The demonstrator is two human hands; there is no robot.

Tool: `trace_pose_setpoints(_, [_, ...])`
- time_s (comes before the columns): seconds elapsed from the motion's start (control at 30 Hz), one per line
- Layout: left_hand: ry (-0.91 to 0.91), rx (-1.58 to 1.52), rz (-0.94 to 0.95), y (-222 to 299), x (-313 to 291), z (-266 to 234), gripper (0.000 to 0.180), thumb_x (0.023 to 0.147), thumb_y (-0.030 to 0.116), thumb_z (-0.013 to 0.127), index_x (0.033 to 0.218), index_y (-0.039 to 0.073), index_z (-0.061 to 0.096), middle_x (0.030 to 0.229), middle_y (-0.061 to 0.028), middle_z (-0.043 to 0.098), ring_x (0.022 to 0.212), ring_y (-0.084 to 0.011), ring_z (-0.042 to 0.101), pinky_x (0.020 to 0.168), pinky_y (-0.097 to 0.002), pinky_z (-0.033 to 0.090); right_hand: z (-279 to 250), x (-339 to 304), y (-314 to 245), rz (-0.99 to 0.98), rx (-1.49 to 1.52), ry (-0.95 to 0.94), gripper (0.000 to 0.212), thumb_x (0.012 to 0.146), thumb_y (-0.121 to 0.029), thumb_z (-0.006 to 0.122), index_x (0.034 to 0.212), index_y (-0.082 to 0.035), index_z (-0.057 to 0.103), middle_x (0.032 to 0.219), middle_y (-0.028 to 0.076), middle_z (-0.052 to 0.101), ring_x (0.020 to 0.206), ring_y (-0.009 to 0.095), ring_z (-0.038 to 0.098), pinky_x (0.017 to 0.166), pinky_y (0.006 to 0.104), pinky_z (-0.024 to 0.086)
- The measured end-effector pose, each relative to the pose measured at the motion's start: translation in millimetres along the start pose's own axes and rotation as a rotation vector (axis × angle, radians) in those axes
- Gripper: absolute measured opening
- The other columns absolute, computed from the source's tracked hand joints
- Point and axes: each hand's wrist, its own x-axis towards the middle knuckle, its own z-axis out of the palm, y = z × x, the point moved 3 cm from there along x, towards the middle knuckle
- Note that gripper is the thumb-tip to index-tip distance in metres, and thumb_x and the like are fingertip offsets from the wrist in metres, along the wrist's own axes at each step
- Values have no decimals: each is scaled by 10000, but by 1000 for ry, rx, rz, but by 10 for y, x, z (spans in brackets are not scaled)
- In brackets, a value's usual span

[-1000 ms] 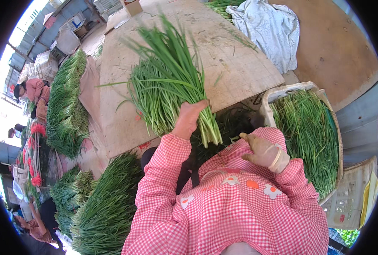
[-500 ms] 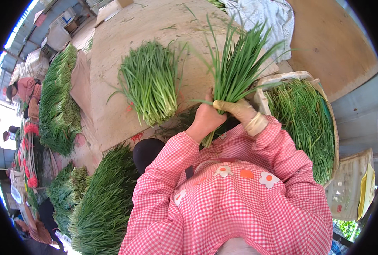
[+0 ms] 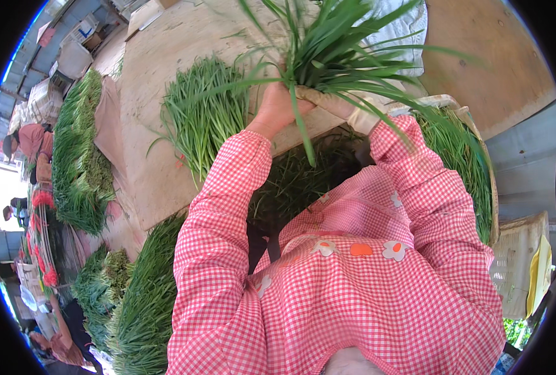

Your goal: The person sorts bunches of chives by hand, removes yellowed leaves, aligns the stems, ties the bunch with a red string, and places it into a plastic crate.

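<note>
- Bunch of long green leaves, upper middle of the frame, held up over the board; top tips cut off by the frame edge, several blurred.
- Left hand, bare, grasping the bunch low down; fingers clenched round it, far ones lost behind the leaves.
- Right hand, in a pale glove, just right of the left hand, also clenched at the bunch's base; most fingers covered by drooping leaves, so I can't make out exactly how they lie.
- Stem ends hidden by the hands; can't count the stalks from here.
- Pile of greens on the board, left of the bunch; lower right part hidden behind the left forearm.
- Scraps in the dark gap under the board's edge, center; too dim to sort out.
- Crate of cut greens at right, partly covered by the right sleeve and some leaves.
- White cloth, upper right of center, cut off at the top, part behind the bunch.
- Long heap at left; another heap lower left, its right side behind the left sleeve.
- Co-worker at far left, small, bent by the lens; hands hard to see.
</note>
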Motion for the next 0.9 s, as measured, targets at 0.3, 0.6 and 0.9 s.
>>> trace_pose_setpoints(0.3, [441,-714,-134,-104,-201,-147,400,720,-27,681,1080,-12,508,987,-66,594,829,-155,600,698,-285,511,73,317,-416,58,-242,-21,514,828,-425,605,1164,-43,535,955,155,619,886,251,590,793,329,471])
trace_pose_setpoints(0.6, [631,-1084,-366,164,-826,-380,281,758,-1,634,1021,40,547,824,-41,561,675,-162,554,570,-318,503,389,-744,-557,-782,-480,281,295,769,-44,585,1047,-135,620,832,34,576,669,190,554,570,300,469])
trace_pose_setpoints(0.9, [621,-1086,-378,120,-978,-449,234,766,4,616,991,37,559,829,-42,568,670,-162,559,552,-308,504,562,-1007,-498,-620,-894,69,161,703,-140,561,860,-126,593,821,20,556,731,197,566,599,320,472])
